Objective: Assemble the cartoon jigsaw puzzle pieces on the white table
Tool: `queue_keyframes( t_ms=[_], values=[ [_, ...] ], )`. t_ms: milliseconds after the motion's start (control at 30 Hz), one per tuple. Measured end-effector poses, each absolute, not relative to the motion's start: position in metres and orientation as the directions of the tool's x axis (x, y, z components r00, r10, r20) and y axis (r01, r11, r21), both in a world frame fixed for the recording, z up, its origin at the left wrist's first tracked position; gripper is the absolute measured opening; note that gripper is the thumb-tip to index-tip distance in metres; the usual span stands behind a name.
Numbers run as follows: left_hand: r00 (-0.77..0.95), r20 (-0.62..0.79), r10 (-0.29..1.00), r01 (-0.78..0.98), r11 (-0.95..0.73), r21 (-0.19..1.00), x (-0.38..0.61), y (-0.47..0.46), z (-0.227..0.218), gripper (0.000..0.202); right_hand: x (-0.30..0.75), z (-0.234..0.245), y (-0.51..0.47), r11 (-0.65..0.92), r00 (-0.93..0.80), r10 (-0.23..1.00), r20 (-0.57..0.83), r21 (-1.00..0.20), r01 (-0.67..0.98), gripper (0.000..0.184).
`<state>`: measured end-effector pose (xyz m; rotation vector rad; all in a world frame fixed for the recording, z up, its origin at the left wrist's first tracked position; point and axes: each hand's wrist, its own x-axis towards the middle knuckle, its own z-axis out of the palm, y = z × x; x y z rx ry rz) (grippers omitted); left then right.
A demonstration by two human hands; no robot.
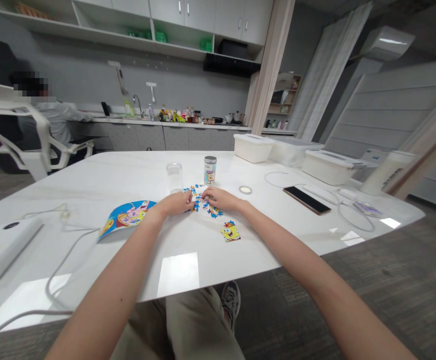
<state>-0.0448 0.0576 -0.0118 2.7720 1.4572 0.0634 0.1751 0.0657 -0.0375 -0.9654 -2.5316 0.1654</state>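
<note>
Both my hands rest on a white table (128, 175) over a scatter of small blue jigsaw pieces (199, 200). My left hand (176, 203) has its fingers curled and pinched at the pile's left side. My right hand (220, 198) is curled too, its fingertips pressed onto pieces at the pile's middle. What each pinch holds is too small to name. A joined yellow cartoon section (231, 231) lies nearer me, to the right. A printed cartoon picture sheet (126, 217) lies to the left of my left hand.
Behind the pile stand a clear empty jar (174, 176), a printed puzzle tube (210, 170) and a small lid (245, 189). A phone (306, 199), cables and white lidded boxes (253, 147) lie right. A white device (0, 247) with a cord sits left. A person sits at the far counter.
</note>
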Motion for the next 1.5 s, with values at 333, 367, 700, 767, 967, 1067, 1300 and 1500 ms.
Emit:
queue_keyframes(
  t_ms=[333, 367, 700, 767, 967, 1067, 1300, 1500],
  values=[
    [0.587, 0.008, 0.81, 0.808, -0.586, 0.069, -0.045, 0.061, -0.01, 0.031, 0.176, -0.017, 0.06, 0.686, -0.618, 0.65, 0.443, 0.009, 0.728, 0.022],
    [0.584, 0.005, 0.812, 0.81, -0.583, 0.069, -0.046, 0.061, -0.01, 0.032, 0.182, -0.01, 0.059, 0.663, -0.595, 0.651, 0.472, 0.028, 0.748, 0.019],
    [0.57, -0.007, 0.821, 0.82, -0.568, 0.071, -0.046, 0.063, -0.013, 0.035, 0.372, 0.028, -0.006, -0.396, 0.425, 0.869, 0.253, -0.16, 0.904, 0.041],
    [0.572, -0.008, 0.82, 0.818, -0.57, 0.071, -0.045, 0.064, -0.013, 0.036, 0.406, 0.019, -0.024, -0.548, 0.558, 0.826, 0.078, -0.125, 0.827, 0.062],
    [0.574, -0.01, 0.819, 0.817, -0.572, 0.074, -0.045, 0.065, -0.013, 0.036, 0.447, -0.006, -0.045, -0.591, 0.593, 0.805, -0.015, -0.097, 0.8, 0.079],
    [0.564, -0.011, 0.826, 0.823, -0.561, 0.087, -0.045, 0.064, -0.013, 0.035, 0.45, -0.015, -0.043, -0.587, 0.589, 0.808, -0.006, -0.097, 0.804, 0.072],
    [0.553, -0.005, 0.833, 0.828, -0.549, 0.118, -0.046, 0.064, -0.013, 0.037, 0.447, -0.032, -0.043, -0.602, 0.626, 0.773, 0.109, -0.186, 0.776, 0.066],
    [0.551, -0.001, 0.835, 0.828, -0.546, 0.129, -0.045, 0.064, -0.014, 0.037, 0.442, -0.036, -0.046, -0.555, 0.606, 0.762, 0.229, -0.25, 0.793, 0.069]
  ],
)
